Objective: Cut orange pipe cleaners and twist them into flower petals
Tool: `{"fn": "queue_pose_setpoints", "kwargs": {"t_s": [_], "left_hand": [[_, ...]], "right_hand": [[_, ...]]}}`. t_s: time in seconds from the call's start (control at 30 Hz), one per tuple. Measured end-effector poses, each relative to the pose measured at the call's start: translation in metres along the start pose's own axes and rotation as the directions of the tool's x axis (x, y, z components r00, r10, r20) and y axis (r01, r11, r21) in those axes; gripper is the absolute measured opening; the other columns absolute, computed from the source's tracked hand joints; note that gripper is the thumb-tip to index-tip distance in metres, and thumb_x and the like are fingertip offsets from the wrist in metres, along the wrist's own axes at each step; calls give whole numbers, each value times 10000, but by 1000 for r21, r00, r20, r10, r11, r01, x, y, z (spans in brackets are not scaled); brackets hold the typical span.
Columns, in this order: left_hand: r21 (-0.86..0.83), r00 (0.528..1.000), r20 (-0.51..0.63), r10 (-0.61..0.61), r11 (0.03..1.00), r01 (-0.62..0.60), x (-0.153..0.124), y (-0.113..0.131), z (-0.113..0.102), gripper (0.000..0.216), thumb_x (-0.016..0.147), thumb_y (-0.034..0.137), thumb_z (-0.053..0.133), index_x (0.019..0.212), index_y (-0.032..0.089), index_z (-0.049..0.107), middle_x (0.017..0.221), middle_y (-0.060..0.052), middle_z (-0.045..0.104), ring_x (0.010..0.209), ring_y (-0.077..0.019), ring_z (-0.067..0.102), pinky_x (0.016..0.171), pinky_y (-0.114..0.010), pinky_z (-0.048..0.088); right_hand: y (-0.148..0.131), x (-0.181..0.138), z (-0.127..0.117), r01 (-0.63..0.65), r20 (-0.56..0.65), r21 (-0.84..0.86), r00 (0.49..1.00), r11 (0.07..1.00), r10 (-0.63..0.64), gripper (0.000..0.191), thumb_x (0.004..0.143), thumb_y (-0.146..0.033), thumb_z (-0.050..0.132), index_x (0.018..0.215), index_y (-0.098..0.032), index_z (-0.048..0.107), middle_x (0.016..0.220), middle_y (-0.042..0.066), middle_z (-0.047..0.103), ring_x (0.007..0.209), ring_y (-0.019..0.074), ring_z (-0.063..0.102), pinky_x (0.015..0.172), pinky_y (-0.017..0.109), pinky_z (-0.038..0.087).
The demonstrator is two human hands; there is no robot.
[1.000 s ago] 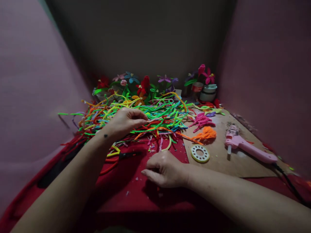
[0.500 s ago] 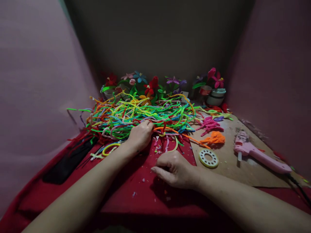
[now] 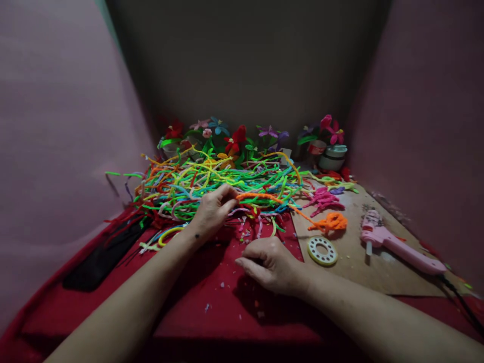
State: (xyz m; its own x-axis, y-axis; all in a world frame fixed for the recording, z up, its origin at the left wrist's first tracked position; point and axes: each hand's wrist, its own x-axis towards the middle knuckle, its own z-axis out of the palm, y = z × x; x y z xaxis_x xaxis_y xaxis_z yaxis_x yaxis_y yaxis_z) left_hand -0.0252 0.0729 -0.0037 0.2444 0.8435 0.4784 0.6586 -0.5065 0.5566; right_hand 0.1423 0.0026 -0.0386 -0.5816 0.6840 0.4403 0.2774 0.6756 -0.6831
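My left hand (image 3: 216,206) pinches an orange pipe cleaner (image 3: 260,195) between thumb and fingers, just above the near edge of a tangled pile of coloured pipe cleaners (image 3: 212,176). The orange strand runs right from the fingers across the pile's front edge. An orange bundle of bent pipe cleaners (image 3: 330,222) lies near its far end; whether they join I cannot tell. On the red cloth (image 3: 200,312), my right hand (image 3: 270,264) rests with fingers curled in and thumb stretched alongside. Its palm is hidden, so anything inside does not show.
On the brown board (image 3: 363,272) at right lie a pink glue gun (image 3: 401,247), a roll of tape (image 3: 322,251) and pink bent pipe cleaners (image 3: 324,200). Pipe cleaner flowers (image 3: 236,138) and a jar (image 3: 333,157) line the back. A black cloth-like piece (image 3: 100,257) lies left.
My left hand has lifted slightly off the pile and drawn back left, with the orange pipe cleaner now showing in its pinch. My right hand has stayed put.
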Motion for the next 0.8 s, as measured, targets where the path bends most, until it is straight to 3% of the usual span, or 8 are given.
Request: {"fn": "queue_pose_setpoints", "kwargs": {"t_s": [0.07, 0.17, 0.3, 0.4, 0.47, 0.6, 0.7, 0.8], "left_hand": [[-162, 990, -134, -47, 986, 25, -1, 4, -3, 73, 763, 228, 534, 768, 162, 567, 688, 29, 584, 627, -88, 531, 612, -193, 430], [-241, 945, -306, -116, 970, 40, -1, 12, -12, 75, 741, 225, 571, 771, 159, 590, 697, 27, 590, 620, -83, 541, 597, -185, 433], [-278, 916, -350, -197, 956, 99, -2, 23, -27, 76, 722, 230, 592, 742, 157, 591, 632, 32, 585, 562, -80, 536, 547, -180, 427], [-391, 923, -237, -304, 899, 196, -3, 29, -34, 94, 713, 244, 605, 716, 152, 582, 556, 41, 557, 495, -69, 495, 497, -172, 395], [-497, 924, -78, -373, 819, 289, -5, 31, -32, 120, 714, 265, 607, 719, 150, 574, 519, 45, 544, 453, -61, 460, 460, -168, 356], [-586, 908, 247, -339, 694, 419, -11, 34, -20, 177, 733, 317, 598, 718, 145, 561, 505, 41, 543, 433, -51, 416, 438, -167, 288], [-535, 865, 422, -271, 696, 479, -17, 39, -10, 204, 742, 341, 591, 711, 140, 573, 495, 35, 540, 411, -41, 355, 421, -172, 235], [-502, 813, 546, -203, 698, 511, -21, 45, -6, 242, 752, 367, 572, 685, 134, 581, 503, 26, 539, 404, -38, 334, 418, -178, 226]], "right_hand": [[-2, 2, -3, -59, -10, 39, 998, 997, 59, 302, 805, -229, 503, 523, -151, 428, 500, -45, 368, 482, 57, 341, 504, 202, 257], [-5, 4, -6, -147, -24, 124, 988, 981, 151, 295, 824, -253, 482, 549, -149, 459, 508, -47, 363, 493, 62, 337, 501, 205, 265], [-3, 4, -6, -253, -19, 304, 962, 919, 271, 262, 841, -319, 469, 671, -140, 558, 523, -47, 405, 482, 61, 364, 480, 199, 284], [-1, 7, -8, -321, 1, 443, 934, 837, 357, 263, 833, -363, 482, 802, -138, 615, 504, -51, 442, 435, 58, 385, 444, 195, 296], [-2, 10, -12, -351, -16, 543, 904, 763, 428, 285, 820, -377, 503, 913, -136, 624, 502, -48, 480, 413, 58, 391, 422, 192, 300], [-2, 19, -24, -261, -115, 755, 851, 601, 513, 388, 776, -399, 570, 1081, -159, 568, 610, -27, 580, 399, 50, 410, 392, 186, 305], [3, 21, -29, -165, -188, 810, 836, 562, 516, 321, 739, -380, 624, 987, -177, 596, 641, -33, 585, 398, 42, 417, 388, 183, 322], [7, 20, -30, -196, -229, 757, 814, 624, 534, 226, 712, -366, 655, 719, -142, 619, 539, -37, 537, 411, 48, 425, 407, 187, 335]]}}
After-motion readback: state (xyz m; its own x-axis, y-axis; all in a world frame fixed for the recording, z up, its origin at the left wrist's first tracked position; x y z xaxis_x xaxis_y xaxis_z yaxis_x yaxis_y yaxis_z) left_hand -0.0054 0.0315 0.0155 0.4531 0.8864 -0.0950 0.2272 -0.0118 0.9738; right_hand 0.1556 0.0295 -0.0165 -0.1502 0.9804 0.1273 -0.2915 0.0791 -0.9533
